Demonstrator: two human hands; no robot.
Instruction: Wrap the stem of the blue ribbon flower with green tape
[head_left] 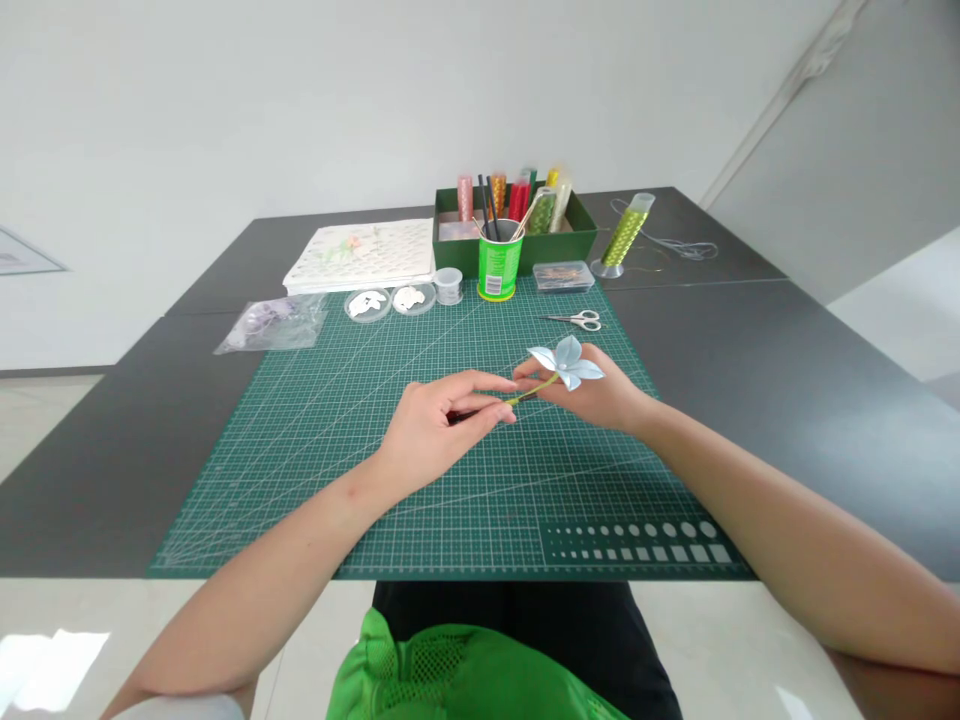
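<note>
My left hand (pixel 442 420) is closed around the green stem of a pale blue artificial flower (pixel 568 362), over the middle of the cutting mat (pixel 322 430). A thin dark stick-like thing (pixel 461 415) shows in the same grip, running along the stem; its kind is unclear. Behind the blossom, my right hand (pixel 600 390) has its fingers curled close to the stem and the far end of the dark thing. The petals hide part of these fingers, so what they pinch cannot be made out. White-handled scissors (pixel 586 320) lie just beyond the right hand.
At the back stand a green box (pixel 456 255) of ribbon rolls and a green can (pixel 500 262) with sticks. Nearby are a clear case (pixel 564 277), two dishes of white pieces (pixel 367 304), a white stack (pixel 360 255), a plastic bag (pixel 274 322) and a yellow-green roll (pixel 628 232).
</note>
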